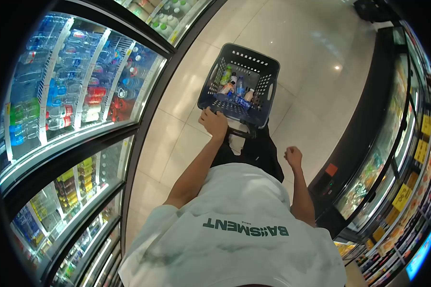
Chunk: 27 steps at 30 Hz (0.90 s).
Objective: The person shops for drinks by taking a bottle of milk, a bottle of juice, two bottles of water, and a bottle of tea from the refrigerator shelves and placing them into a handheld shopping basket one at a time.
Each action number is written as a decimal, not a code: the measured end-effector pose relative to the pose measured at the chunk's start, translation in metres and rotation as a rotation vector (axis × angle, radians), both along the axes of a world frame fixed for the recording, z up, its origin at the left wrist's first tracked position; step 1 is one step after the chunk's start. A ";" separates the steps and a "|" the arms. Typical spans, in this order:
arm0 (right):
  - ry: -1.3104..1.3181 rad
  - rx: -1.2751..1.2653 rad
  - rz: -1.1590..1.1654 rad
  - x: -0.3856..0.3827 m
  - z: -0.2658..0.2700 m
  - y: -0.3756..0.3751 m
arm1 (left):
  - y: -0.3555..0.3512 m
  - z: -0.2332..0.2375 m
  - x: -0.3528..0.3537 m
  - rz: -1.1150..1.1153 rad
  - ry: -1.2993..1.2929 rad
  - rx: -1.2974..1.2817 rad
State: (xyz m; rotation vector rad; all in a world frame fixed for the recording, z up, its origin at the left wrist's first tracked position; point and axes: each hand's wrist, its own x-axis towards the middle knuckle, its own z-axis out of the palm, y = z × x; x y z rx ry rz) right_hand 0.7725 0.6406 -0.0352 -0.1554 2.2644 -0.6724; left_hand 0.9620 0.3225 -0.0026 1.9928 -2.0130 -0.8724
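Observation:
A dark grey plastic shopping basket (276, 71) with slotted sides is in front of my legs. Inside it, toward the bottom, are several bottles, among them a clear blue-tinted bottle (240, 86) and a green one (226, 75). At its near left corner, my left hand (213, 123) has its fingers curled over the rim. A dark handle (242, 133) sticks out from the near side, just right of that hand. My right hand (293, 157) hangs apart from the basket at my right side, fingers curled in, with nothing visible in it.
Glass-fronted drinks coolers (143, 112) line the left, stocked with bottles. On the right runs a black-edged chilled display case (349, 158) with yellow price signs (402, 197). Pale floor tiles (301, 52) lie between them. A dark object (372, 10) stands at the far right.

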 end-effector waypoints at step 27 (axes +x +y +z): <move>-0.139 0.253 1.148 -0.044 -0.548 -0.305 | -0.016 0.029 -0.056 0.353 -0.339 0.035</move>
